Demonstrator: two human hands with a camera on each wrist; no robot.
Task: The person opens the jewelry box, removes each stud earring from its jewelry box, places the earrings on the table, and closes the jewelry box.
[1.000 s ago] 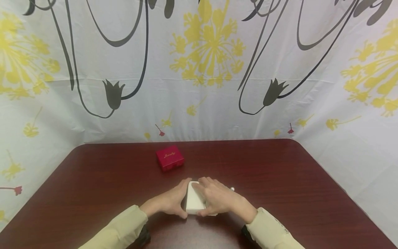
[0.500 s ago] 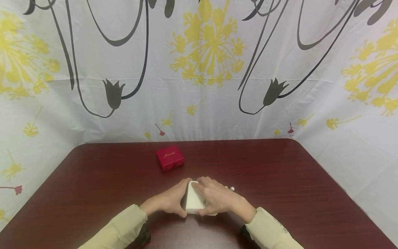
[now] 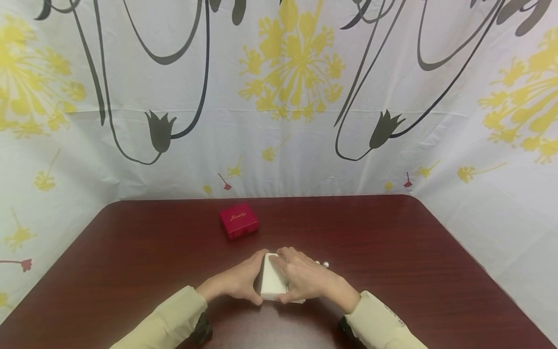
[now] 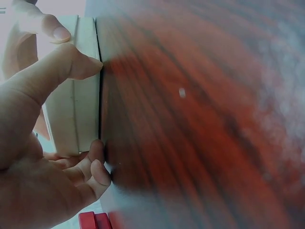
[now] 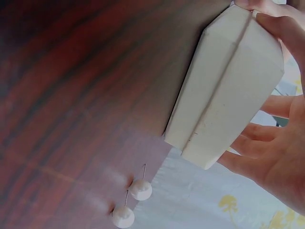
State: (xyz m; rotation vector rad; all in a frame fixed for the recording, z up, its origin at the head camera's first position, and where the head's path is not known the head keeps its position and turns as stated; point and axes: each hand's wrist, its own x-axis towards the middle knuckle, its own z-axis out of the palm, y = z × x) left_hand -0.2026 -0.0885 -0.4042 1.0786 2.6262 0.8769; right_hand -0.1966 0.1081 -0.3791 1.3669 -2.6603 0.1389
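A closed white jewelry box (image 3: 272, 285) sits on the table between both hands, a seam running round its side between lid and base. My left hand (image 3: 240, 282) holds it from the left, thumb on the near end and fingers at the far end. From the right, my right hand (image 3: 308, 277) grips the box, thumb at the near end, fingers across the top and far side. The right wrist view shows the box's long side (image 5: 228, 90) bare. Two pearl stud earrings (image 5: 141, 190) lie on the table just beyond the right hand.
A red box (image 3: 239, 221) with gold lettering stands farther back, left of the white box. The dark reddish-brown table (image 3: 392, 252) ends at a white curtain (image 3: 270, 169) with yellow and grey flower prints.
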